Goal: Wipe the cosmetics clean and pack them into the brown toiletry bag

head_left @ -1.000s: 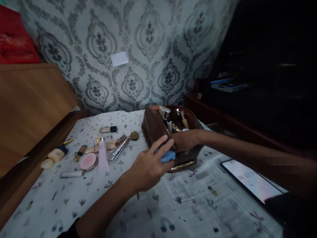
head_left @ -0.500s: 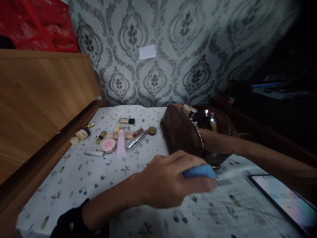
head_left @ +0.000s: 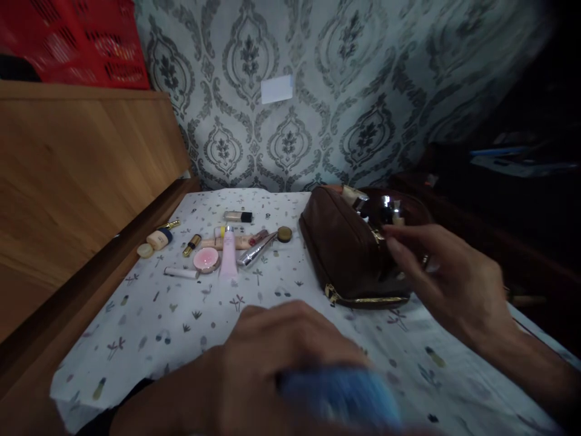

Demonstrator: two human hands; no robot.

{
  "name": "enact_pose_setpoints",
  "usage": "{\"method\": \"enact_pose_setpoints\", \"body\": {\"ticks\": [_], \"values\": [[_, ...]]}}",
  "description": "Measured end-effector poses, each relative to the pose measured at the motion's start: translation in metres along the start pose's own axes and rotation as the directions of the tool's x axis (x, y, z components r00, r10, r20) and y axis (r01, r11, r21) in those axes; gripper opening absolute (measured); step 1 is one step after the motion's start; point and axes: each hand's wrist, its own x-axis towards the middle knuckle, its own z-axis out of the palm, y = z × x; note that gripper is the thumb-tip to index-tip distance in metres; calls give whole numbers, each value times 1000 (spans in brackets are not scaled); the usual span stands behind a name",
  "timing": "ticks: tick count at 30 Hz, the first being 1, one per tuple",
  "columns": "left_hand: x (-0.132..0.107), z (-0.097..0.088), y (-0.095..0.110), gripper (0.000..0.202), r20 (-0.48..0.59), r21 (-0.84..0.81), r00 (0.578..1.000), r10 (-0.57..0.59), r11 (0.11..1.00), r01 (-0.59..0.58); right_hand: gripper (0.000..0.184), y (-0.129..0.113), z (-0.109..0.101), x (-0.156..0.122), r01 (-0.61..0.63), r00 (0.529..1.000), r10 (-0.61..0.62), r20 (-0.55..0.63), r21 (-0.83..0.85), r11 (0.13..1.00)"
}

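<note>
On the surface (head_left: 158,315), the brown pouch (head_left: 345,254) stands open. The right hand (head_left: 445,278), fingers spread and seemingly empty, hovers at the pouch's right end. A stray knock there could topple the bottles (head_left: 390,209) inside. In front of the pouch, the left hand (head_left: 281,357) grips a blurred blue item (head_left: 340,393). No writing is legible.

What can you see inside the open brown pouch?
Several cosmetic bottle tops stick out of the brown pouch; the right hand and pouch wall hide whatever lies lower.
</note>
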Motion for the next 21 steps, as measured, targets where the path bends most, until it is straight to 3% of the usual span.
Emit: {"method": "enact_pose_setpoints", "body": {"ticks": [1,2,3,6,9,12,15,18,21], "values": [[1,2,-15,21,-58,-6,998,39,999,-40,22,-9,1,-7,36,998,-35,-46,25,999],[1,4,-33,26,-9,32,989,146,989,-146,20,-18,3,-14,79,995,-75,-59,68,995],[0,6,-53,32,-4,93,987,163,982,-162,18,-26,8,-20,112,993,-108,-39,131,985],[-4,9,-114,36,18,388,999,-46,921,35,17,-47,34,-39,170,968,-227,109,387,906],[-5,7,-160,37,7,634,951,-310,737,235,23,-61,70,-52,80,937,-242,253,518,852],[-2,5,-180,36,-26,741,889,-456,589,324,23,-71,101,-55,-93,901,-165,401,550,830],[-3,8,-186,38,-24,798,858,-514,507,326,20,-77,120,-54,-225,877,-80,474,552,803],[-11,13,-189,37,-43,836,866,-499,456,305,19,-81,126,-57,-265,888,-33,458,570,778],[-21,15,-195,38,-49,850,905,-423,459,260,28,-82,119,-62,-206,924,-37,380,578,790]]}}
